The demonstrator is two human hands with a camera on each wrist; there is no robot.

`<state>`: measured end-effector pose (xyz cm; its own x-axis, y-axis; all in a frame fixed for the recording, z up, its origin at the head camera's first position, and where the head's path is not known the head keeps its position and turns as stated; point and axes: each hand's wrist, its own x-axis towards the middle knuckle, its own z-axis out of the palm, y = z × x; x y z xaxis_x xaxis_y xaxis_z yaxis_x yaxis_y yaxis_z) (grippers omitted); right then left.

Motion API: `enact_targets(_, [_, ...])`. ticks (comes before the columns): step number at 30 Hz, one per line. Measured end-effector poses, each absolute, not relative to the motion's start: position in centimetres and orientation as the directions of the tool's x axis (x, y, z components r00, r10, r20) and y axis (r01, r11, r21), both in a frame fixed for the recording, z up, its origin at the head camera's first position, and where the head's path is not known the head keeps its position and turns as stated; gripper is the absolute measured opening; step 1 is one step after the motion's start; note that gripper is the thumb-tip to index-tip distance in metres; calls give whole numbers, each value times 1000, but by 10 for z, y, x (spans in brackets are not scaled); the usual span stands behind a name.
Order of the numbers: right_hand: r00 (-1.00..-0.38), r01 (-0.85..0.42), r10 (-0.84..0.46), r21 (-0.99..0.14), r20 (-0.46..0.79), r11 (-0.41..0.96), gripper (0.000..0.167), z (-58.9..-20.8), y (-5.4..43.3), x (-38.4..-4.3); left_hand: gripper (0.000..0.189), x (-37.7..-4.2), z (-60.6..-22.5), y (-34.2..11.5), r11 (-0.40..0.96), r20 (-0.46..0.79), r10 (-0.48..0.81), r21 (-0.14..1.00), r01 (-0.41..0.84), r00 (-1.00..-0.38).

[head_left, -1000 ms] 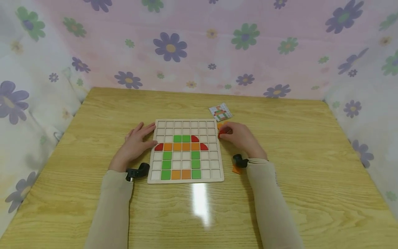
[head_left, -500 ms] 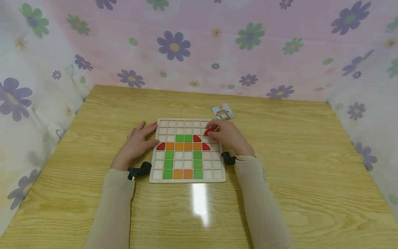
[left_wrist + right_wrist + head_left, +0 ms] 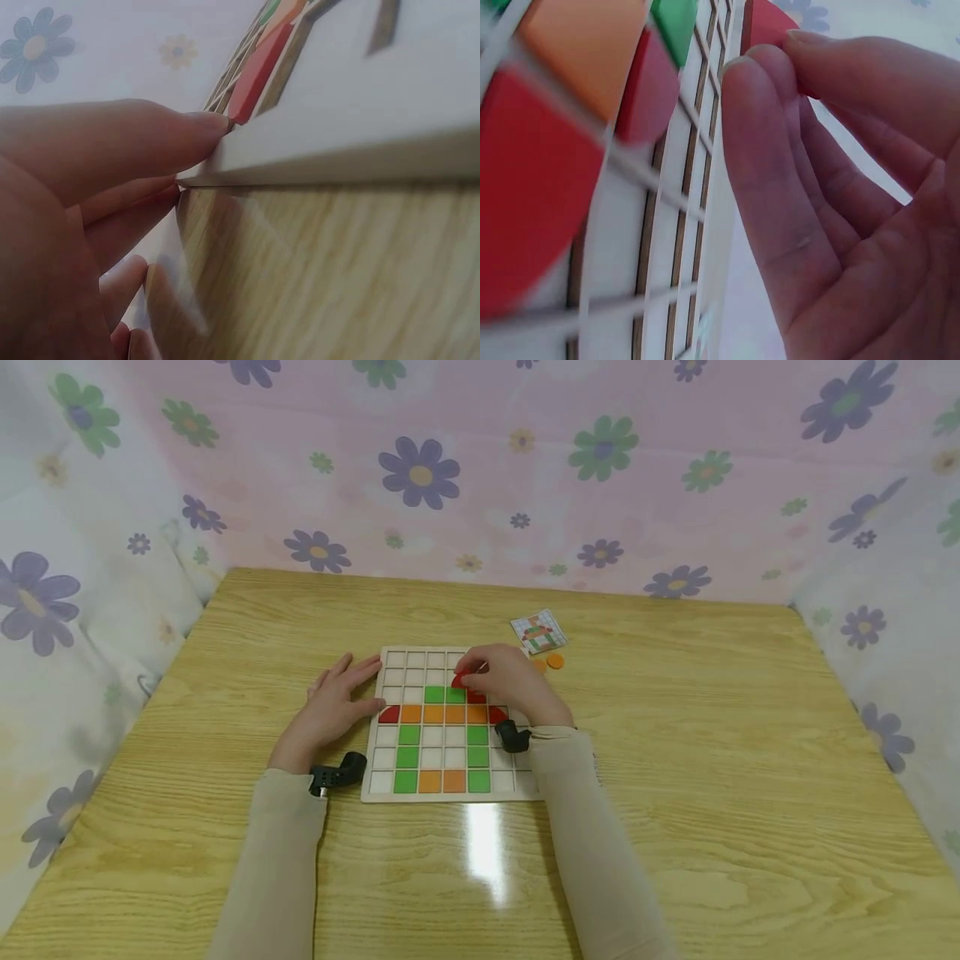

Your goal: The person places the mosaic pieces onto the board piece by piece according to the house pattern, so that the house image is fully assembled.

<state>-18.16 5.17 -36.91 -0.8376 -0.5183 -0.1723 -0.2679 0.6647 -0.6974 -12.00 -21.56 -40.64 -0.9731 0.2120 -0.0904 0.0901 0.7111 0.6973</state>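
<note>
A wooden grid board (image 3: 395,658) lies on the table with green, orange and red tiles set in its cells. My right hand (image 3: 512,683) is over the upper rows, pinching a red quarter-round tile (image 3: 761,26) between thumb and fingertips. In the head view this tile overlaps the cells just above the green squares (image 3: 433,695). At the board's left edge is my left hand (image 3: 326,714); its thumb (image 3: 176,139) rests on the rim while the other fingers, spread out, reach the side. Part of the board's right side is hidden under my right hand and sleeve.
A small card (image 3: 540,632) printed with a coloured grid pattern lies beyond the board's upper right corner. Near it are orange round pieces (image 3: 555,662), one partly behind my right hand. Black wrist cameras (image 3: 513,737) stick out from both sleeves. A flowered cloth hangs behind the table.
My right hand has carried the red tile left, from beside the board to above its upper rows. The orange round pieces have come into view. My left hand keeps its place at the edge.
</note>
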Motion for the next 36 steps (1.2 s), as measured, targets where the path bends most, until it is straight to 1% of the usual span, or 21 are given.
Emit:
enact_targets(4, [-830, -256, -525, -706, -189, 660, 9, -370, 41, -182, 62, -120, -407, -215, 710, -93, 216, 698, 91, -972])
enact_targets(10, [-820, -248, -534, -713, -206, 656, 8, -374, 25, -184, 62, -119, -407, -212, 708, -106, 190, 704, 62, -976])
enact_targets(15, [-809, -251, -550, -723, -208, 644, 10, -377, 13, -183, 61, -119, -405, -210, 715, -109, 192, 696, 63, -975])
enact_targets(19, [-802, -300, -568, -698, -184, 650, 12, -378, 6, -181, 61, -119, -405, -210, 719, -110, 188, 692, 60, -976])
enact_targets(26, [-799, -342, -580, -672, -161, 657, 12, -380, -5, -178, 61, -120, -405, -212, 724, -105, 190, 686, 67, -976])
enact_targets(32, [-793, -414, -598, -616, -118, 670, 10, -383, -11, -177, 61, -120, -405, -213, 725, -111, 195, 686, 67, -974])
enact_targets(36, [-791, -434, -601, -592, -111, 679, 9, -383, -14, -177, 61, -121, -406, -214, 723, -113, 186, 689, 59, -976])
